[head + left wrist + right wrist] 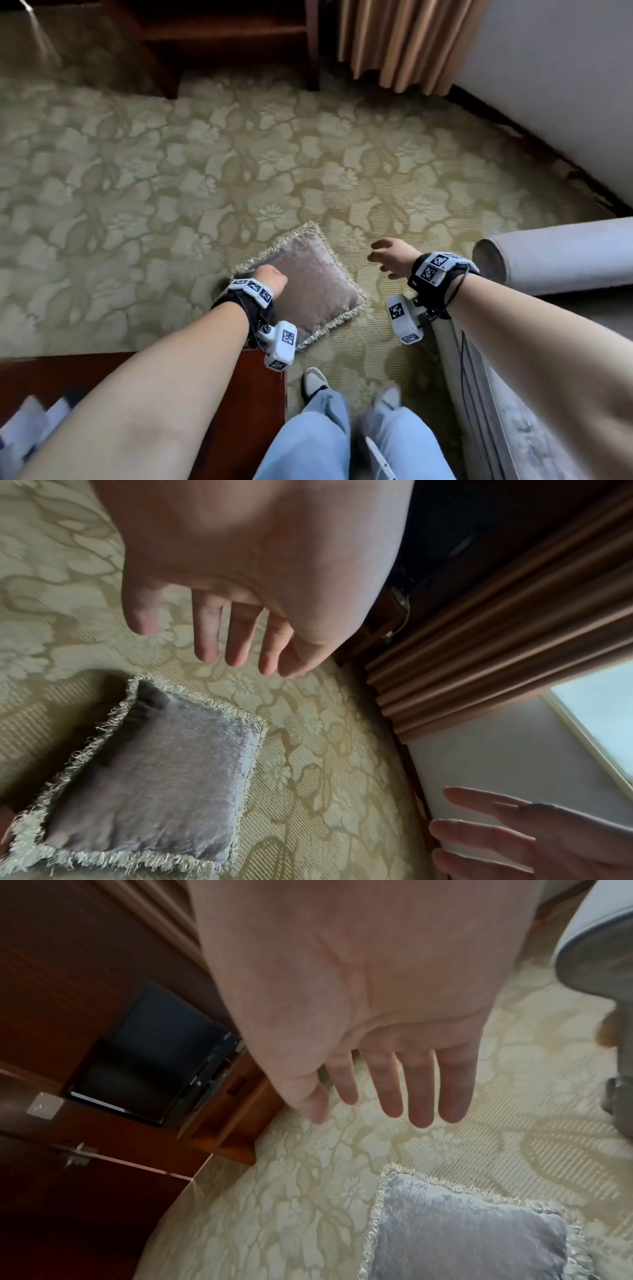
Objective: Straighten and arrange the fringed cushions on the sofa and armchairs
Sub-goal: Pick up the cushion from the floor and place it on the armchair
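Note:
A mauve velvet cushion [317, 286] with a pale fringe lies flat on the patterned carpet, turned like a diamond. My left hand [272, 278] hovers over its near left part without touching it. In the left wrist view that hand [222, 637] hangs with straight, slightly spread fingers above the cushion [154, 791] and holds nothing. My right hand [388, 257] is in the air just right of the cushion's far corner. Its fingers [421, 1096] are straight and empty, above the carpet beyond the cushion [472, 1231].
A pale upholstered armchair arm [561, 257] and seat side stand at the right. The corner of a dark wooden table [246, 404] lies under my left forearm. Dark wooden furniture [222, 37] and a tan curtain [404, 41] line the far side. My feet [315, 380] stand near the cushion.

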